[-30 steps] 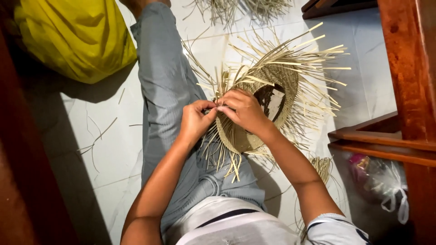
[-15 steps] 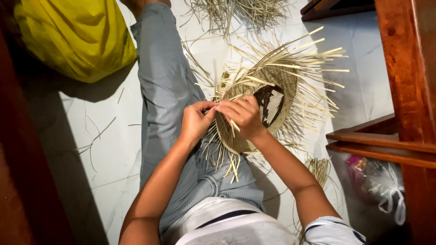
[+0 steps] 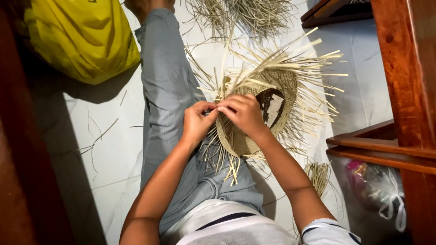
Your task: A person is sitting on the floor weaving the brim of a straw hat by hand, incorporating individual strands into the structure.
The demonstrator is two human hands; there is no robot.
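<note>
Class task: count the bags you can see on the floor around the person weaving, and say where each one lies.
2: a yellow bag at upper left beside the outstretched leg, and a clear plastic bag at lower right under the wooden furniture. Others may be hidden.

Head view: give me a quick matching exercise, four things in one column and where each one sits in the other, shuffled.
Things:
1. yellow bag
2. woven straw piece
3. clear plastic bag
4. loose straw pile

Places:
A. top of the picture, on the white floor
B. lower right, below the wooden furniture
C. upper left, beside the outstretched leg
D. under both hands, on the lap

Pairs: 1-C, 2-D, 3-B, 4-A
</note>
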